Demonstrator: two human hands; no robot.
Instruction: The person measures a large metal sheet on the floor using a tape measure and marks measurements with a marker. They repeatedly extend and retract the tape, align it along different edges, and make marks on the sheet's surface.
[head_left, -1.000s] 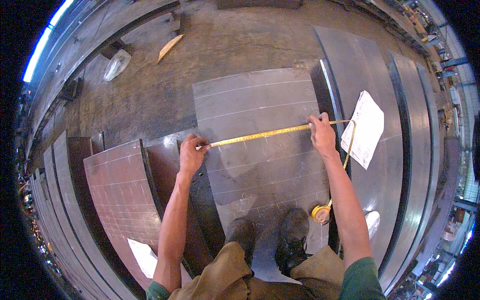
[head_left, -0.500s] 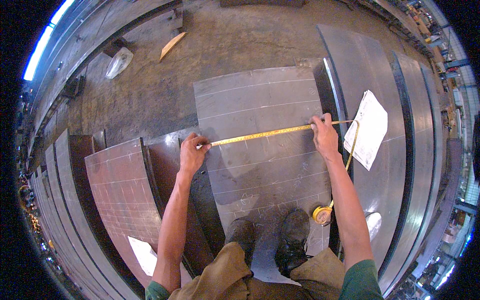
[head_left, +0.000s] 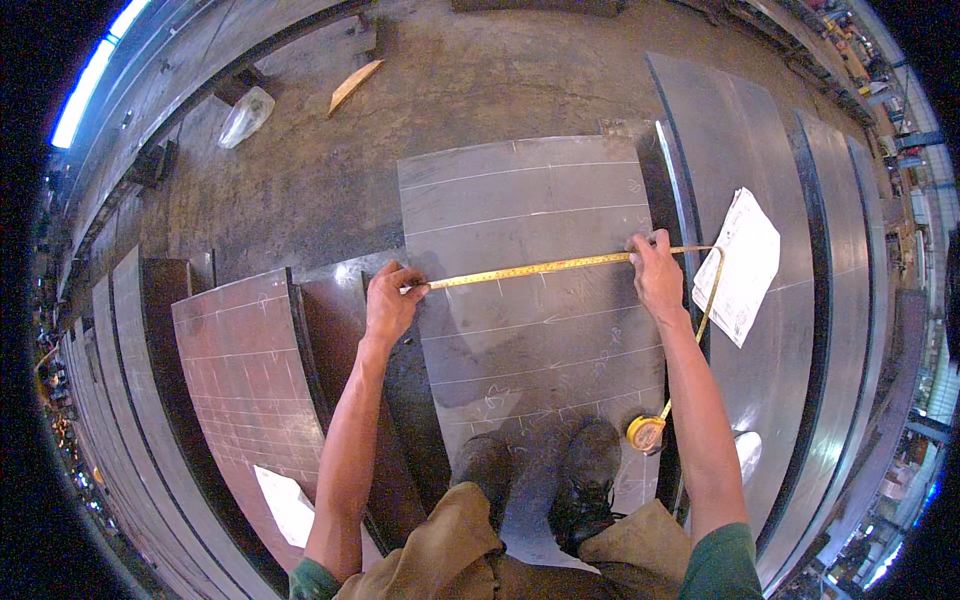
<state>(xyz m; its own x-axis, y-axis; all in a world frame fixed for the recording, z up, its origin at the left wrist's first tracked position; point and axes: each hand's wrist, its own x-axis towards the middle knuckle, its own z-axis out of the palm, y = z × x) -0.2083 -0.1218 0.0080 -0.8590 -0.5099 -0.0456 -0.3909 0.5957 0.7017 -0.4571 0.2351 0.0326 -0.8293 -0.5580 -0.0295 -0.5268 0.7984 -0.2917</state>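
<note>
Down on the concrete floor (head_left: 300, 190) lies a grey curved steel plate (head_left: 530, 300) marked with pale chalk lines, and a yellow tape measure blade (head_left: 535, 268) is stretched across it from its left edge to its right edge. The left hand (head_left: 390, 305) sits at the plate's left edge, its grip pinching the end of the blade between thumb and fingertips, pressed down where the plate meets a darker sheet. The right hand (head_left: 657, 277) rests at the plate's right edge, its fingers closed over the blade and holding it against the metal. Past that hand the tape loops out over the neighbouring plate (head_left: 740, 150) and bends back down to the yellow tape case (head_left: 646, 433), which lies near the lower right corner of the marked plate, just beside the person's right shoe (head_left: 585, 480). Both shoes stand on the plate's near edge. A white paper sheet (head_left: 745, 262) lies on the neighbouring plate, just right of the right hand. To the left, a rust-brown gridded plate (head_left: 245, 380) lies with another paper (head_left: 290, 505) at its near end. Far off on the floor are a plastic bag (head_left: 243, 115) and a wooden strip (head_left: 352, 85).
</note>
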